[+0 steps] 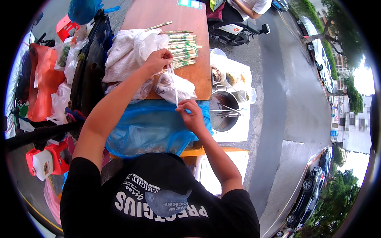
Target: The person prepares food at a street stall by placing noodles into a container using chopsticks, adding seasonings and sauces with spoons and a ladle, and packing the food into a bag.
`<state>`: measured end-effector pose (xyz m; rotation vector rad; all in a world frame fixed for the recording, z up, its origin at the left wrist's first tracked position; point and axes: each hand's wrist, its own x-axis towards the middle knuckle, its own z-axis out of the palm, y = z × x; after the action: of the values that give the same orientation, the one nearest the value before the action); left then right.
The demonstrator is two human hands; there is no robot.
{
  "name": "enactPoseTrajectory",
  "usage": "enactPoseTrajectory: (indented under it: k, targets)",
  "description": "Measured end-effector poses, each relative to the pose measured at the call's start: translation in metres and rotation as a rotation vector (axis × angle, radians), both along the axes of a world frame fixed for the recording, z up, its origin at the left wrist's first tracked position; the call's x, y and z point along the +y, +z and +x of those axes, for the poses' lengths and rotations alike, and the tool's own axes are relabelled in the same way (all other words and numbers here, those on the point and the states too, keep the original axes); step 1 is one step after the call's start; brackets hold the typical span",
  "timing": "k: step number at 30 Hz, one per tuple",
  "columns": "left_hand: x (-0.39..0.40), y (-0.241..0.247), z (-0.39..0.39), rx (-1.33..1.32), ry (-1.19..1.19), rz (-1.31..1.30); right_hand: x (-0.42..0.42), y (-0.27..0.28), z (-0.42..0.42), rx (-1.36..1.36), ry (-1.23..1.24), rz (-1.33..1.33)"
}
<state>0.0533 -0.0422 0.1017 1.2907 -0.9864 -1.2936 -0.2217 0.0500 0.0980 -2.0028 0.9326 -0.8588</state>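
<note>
On the brown board (190, 86) lies a filled white plastic bag (181, 89), its thin ends stretched between my two hands. My left hand (159, 61) pinches one end above the bag, fingers closed. At the near side of the bag my right hand (191, 114) grips the other end between thumb and fingers. Just beyond my left hand are several paper-wrapped sticks (183, 50) with green marks, laid side by side. A white towel (122, 59) is spread left of them, with a clear plastic bag (151, 41) on it. What fills the white bag is not clear.
A large blue plastic bag (140, 128) hangs at the board's near edge. To the right stand a metal pot (224, 128) with utensils and several tubs of food (231, 78). Red containers (61, 157) and bags are at left. A person (253, 9) sits on a scooter (230, 31) beyond.
</note>
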Motion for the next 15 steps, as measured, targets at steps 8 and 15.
enactPoseTrajectory:
  k: [8,15]
  targets:
    - [0.037,0.051,-0.036,-0.126,-0.074,-0.173,-0.05,0.035,0.038,-0.624,-0.199,0.698]
    - [0.055,0.083,-0.08,-0.72,0.176,-0.552,-0.071,0.057,0.057,-0.537,-0.161,0.635]
